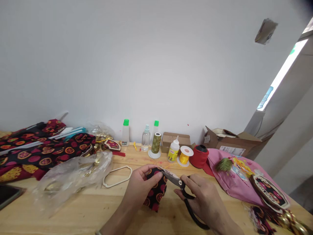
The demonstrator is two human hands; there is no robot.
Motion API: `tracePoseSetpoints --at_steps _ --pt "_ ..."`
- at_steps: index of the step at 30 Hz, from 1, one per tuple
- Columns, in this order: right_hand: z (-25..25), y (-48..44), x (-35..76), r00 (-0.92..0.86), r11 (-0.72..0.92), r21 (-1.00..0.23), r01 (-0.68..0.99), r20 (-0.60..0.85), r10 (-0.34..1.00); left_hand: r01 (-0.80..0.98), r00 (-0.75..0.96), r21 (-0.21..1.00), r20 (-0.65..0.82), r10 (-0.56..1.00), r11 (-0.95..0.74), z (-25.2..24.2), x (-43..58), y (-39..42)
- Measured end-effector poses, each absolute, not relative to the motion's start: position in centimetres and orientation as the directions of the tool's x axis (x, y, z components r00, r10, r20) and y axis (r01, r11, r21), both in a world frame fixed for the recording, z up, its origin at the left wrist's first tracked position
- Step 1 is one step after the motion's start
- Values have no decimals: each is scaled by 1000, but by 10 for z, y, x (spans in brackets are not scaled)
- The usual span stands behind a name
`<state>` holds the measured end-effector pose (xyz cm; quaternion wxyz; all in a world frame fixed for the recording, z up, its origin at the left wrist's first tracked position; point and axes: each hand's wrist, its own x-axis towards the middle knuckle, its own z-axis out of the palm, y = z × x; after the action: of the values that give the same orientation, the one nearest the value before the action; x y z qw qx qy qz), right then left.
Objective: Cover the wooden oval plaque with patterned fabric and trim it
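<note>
In the head view, my left hand (143, 183) pinches a small piece of dark patterned fabric (156, 192) with red and orange motifs, near its top edge. My right hand (201, 194) grips black-handled scissors (180, 183), fingers around the handles. The scissor blades point left and touch or lie right beside the fabric's upper edge, close to my left thumb. A thin orange-yellow thread runs from near that edge towards a spool of yellow cord (184, 156). Whether the blade tips have cut anything cannot be made out.
Behind my hands stand a glue bottle (173, 150), an olive thread spool (156, 143), a clear spray bottle (146, 138) and a red thread cone (199, 156). A wooden frame (117, 170) and plastic bag (73, 179) lie left. A pink bag (234, 186) and cardboard box (227, 143) are right.
</note>
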<state>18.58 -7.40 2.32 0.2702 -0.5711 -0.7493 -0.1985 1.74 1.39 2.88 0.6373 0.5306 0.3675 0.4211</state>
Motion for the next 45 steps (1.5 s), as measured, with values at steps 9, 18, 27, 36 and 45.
tracePoseSetpoints --at_steps 9,18,27,36,45 --pt "21 -73 190 -240 285 32 958 633 736 -127 377 988 -37 926 91 29 16 14" --pt "19 -74 189 -231 295 2 956 624 746 -143 420 986 -20 907 88 28 16 14" --pt "16 -65 195 146 182 -477 860 572 807 -186 407 977 -23 913 108 28 17 16" --pt "5 -61 196 296 98 -771 629 355 887 -530 719 680 43 693 507 24 11 15" --pt "9 -62 183 239 225 -758 612 449 861 -302 941 497 292 170 814 -5 18 30"
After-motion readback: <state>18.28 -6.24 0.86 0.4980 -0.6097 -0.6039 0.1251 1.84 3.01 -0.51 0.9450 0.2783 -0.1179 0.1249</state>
